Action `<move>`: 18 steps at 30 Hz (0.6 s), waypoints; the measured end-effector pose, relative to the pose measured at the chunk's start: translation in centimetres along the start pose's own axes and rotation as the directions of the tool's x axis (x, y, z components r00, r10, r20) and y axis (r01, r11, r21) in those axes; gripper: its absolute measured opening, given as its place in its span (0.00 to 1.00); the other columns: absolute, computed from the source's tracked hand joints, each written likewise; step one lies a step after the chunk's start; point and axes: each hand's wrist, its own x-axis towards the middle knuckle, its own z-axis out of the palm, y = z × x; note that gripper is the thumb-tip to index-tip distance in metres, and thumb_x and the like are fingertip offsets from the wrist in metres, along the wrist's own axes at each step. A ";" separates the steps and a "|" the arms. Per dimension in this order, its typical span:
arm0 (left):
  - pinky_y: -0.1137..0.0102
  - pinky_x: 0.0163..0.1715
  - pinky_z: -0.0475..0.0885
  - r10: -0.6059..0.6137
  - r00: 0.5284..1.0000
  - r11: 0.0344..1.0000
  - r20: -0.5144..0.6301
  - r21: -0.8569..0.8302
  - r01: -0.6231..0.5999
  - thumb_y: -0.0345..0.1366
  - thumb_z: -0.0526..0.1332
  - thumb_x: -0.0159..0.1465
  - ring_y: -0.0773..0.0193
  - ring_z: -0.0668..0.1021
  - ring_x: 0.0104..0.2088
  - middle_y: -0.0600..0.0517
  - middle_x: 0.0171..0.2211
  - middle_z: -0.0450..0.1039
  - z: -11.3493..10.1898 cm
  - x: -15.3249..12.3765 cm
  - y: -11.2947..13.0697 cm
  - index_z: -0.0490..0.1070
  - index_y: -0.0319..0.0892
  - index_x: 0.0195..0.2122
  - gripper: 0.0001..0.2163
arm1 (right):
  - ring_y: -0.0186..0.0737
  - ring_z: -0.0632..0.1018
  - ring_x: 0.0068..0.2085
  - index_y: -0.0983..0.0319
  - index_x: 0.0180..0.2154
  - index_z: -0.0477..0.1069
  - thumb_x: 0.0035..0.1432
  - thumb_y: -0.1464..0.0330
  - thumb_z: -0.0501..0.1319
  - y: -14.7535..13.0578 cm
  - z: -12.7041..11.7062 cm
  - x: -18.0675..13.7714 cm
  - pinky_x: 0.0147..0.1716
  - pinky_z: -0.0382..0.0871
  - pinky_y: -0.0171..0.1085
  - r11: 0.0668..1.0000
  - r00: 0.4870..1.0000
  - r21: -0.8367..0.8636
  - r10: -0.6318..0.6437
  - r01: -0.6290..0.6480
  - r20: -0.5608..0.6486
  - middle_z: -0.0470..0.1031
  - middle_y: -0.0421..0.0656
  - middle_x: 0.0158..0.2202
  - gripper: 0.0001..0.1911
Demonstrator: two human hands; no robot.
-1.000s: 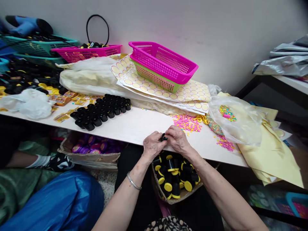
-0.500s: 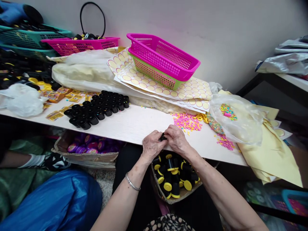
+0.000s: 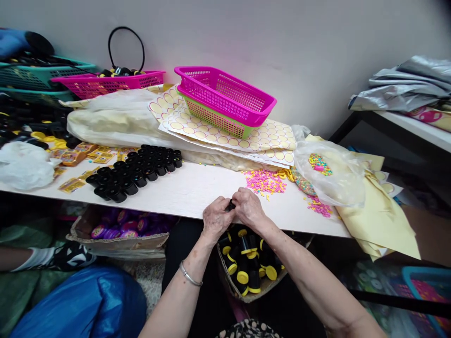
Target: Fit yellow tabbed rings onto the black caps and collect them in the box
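Observation:
My left hand and my right hand meet at the front edge of the white table. Between their fingers is a small black plastic piece, mostly covered, so its full shape is hidden. Both hands are closed on it. Just below, a cardboard box between my knees holds several black cylinders with yellow caps. To the left on the table, black round containers stand in close rows. Right of my hands lies a heap of pink and yellow candy-like bits.
Stacked pink and green baskets sit on printed circle sheets at the back. A plastic bag and yellow paper lie at right. Under the table stands a box of purple items. Another person's foot is at left.
The camera view has tilted up and turned slightly right, so the scene sits lower and further left. Both hands stay together on the black piece with little visible change.

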 end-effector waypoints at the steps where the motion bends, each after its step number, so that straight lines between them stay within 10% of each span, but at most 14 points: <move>1: 0.75 0.26 0.59 -0.003 1.000 1.000 -0.003 0.004 0.003 0.40 0.57 0.57 0.70 0.67 0.27 0.56 0.25 0.65 0.0 0.0 0.0 0.69 0.43 0.27 0.07 | 0.36 0.66 0.31 0.62 0.23 0.69 0.52 0.74 0.54 -0.1 0.0 -0.1 0.30 0.56 0.34 1.000 1.000 0.023 -0.014 0.014 -0.016 0.65 0.42 0.27 0.09; 9: 0.75 0.29 0.61 -0.012 0.999 1.000 -0.032 -0.005 0.012 0.40 0.59 0.55 0.70 0.70 0.29 0.56 0.29 0.69 0.0 0.0 0.1 0.72 0.45 0.32 0.07 | 0.35 0.70 0.31 0.63 0.34 0.72 0.49 0.69 0.58 5.2 0.3 -1.6 0.33 0.64 0.34 0.788 0.967 0.611 0.210 -0.079 -0.146 0.70 0.40 0.28 0.09; 14: 0.75 0.29 0.63 0.004 0.999 1.000 -0.054 -0.001 -0.004 0.40 0.58 0.55 0.69 0.71 0.29 0.56 0.28 0.69 0.1 0.3 -0.1 0.71 0.45 0.30 0.07 | 0.40 0.72 0.38 0.65 0.39 0.71 0.53 0.69 0.51 13.1 -1.0 -1.4 0.38 0.64 0.37 0.863 0.798 0.253 0.502 -0.438 -0.332 0.72 0.47 0.37 0.14; 18: 0.75 0.29 0.63 0.029 0.997 0.999 -0.071 0.022 -0.028 0.42 0.59 0.55 0.68 0.72 0.29 0.56 0.27 0.69 0.2 0.7 -0.4 0.70 0.45 0.28 0.07 | 0.43 0.71 0.41 0.67 0.39 0.72 0.53 0.72 0.50 17.2 -2.8 -0.3 0.40 0.62 0.37 0.830 0.760 0.060 0.534 -0.554 -0.369 0.72 0.50 0.39 0.16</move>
